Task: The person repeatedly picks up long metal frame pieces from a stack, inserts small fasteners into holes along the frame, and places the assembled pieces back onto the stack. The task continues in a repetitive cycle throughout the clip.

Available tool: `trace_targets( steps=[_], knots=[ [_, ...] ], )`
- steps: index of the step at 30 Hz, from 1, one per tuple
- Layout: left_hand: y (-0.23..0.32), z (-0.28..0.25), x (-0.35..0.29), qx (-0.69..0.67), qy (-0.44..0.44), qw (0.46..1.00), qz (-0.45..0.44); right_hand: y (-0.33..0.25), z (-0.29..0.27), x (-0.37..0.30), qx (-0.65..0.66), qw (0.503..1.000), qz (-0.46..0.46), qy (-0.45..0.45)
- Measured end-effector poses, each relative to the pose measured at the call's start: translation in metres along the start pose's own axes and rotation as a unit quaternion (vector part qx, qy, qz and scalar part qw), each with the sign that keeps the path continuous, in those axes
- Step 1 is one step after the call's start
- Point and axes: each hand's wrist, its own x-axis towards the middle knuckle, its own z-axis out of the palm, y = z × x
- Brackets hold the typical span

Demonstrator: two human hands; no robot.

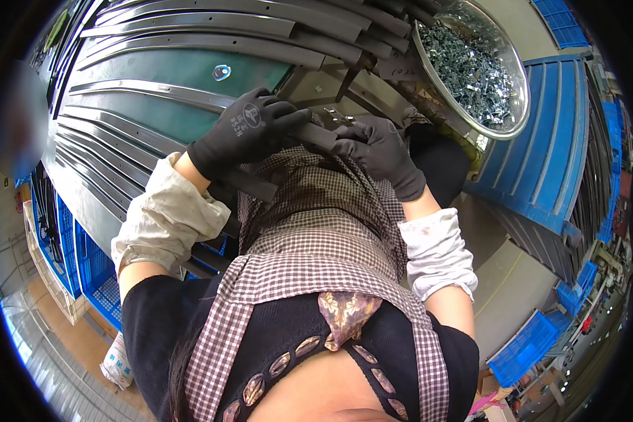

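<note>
likely at the end-fitting step, not yet done.
far left, green-topped table [176,121] under dark strips [204,42]; far right, round bowl [520,95]; near centre, held strip [320,136]; left hand [245,133] curled over it, gripping; right hand [381,151] bent-fingered at its right end, cannot tell if pinching; smallest, shiny pieces [464,70] heaped in bowl, plus metal bits [339,114] just beside right hand. next, probably calls for steadying left grip, lining up a piece with the end, then pressing it on square.

This looks like a factory workshop: long dark strips [211,43] lie in rows on a green surface [155,69], a bowl [525,105] holds small metal pieces [464,74], and blue crates [524,348] stand around.
</note>
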Motion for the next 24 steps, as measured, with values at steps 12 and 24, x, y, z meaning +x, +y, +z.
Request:
trace_targets(
  steps=[12,24],
  knots=[
    [0.001,0.002,0.0,0.032,0.025,0.999,-0.004,-0.003,-0.013,-0.07,-0.276,0.96,-0.012,0.052],
    [0.0,0.003,-0.001,0.02,0.027,0.999,0.005,0.004,-0.021,-0.063,-0.206,0.978,0.015,-0.005]
  ],
)
